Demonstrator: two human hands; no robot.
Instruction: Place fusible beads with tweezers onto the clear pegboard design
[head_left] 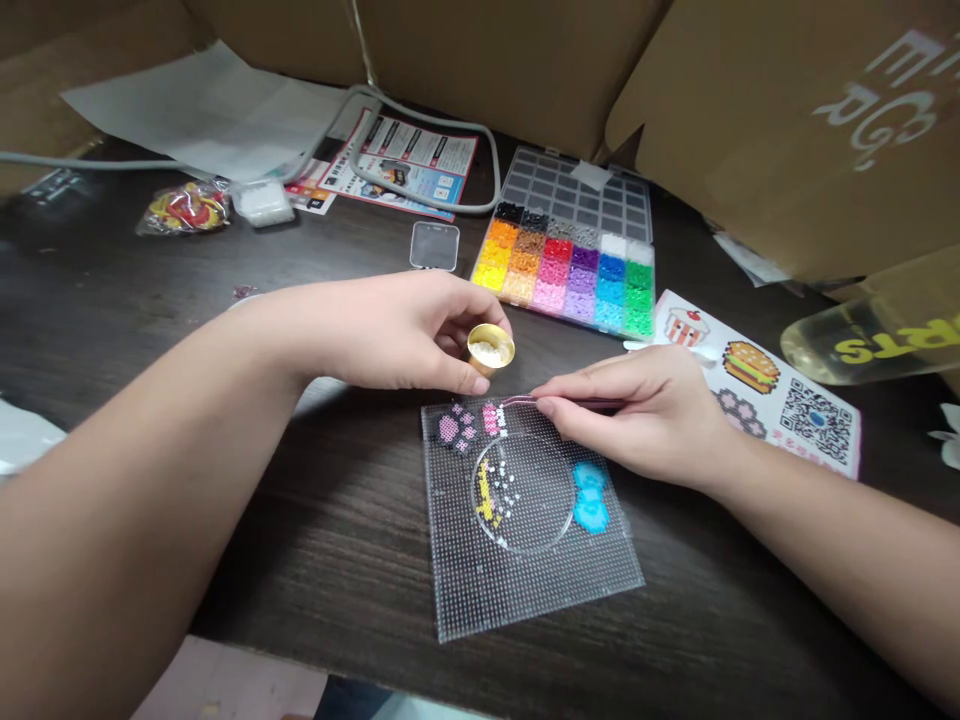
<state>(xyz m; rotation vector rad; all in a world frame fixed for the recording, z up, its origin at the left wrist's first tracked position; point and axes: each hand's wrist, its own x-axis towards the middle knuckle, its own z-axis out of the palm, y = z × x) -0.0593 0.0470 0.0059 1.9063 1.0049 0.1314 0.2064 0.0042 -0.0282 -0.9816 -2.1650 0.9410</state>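
Note:
My left hand (420, 325) is closed round a small gold cup (491, 350) with white beads in it, above the far edge of a clear pegboard (517, 590). Between the fingers of my right hand (645, 415) are tweezers (581, 402), their tips at a pink and white bead patch (495, 419). Left of that patch lies a black and pink paw of beads (456, 429). A blue bead bow (590, 497) is at the board's right side. Loose yellow and white beads lie in a round clear dish (534, 550) on the board.
Behind my hands stands an open bead box (566, 255) with many colours. A pattern sheet (757, 385) lies at the right, near a clear bottle (862, 335). A cable (420, 202), papers (202, 110) and a bagged bundle (187, 207) are at the back left.

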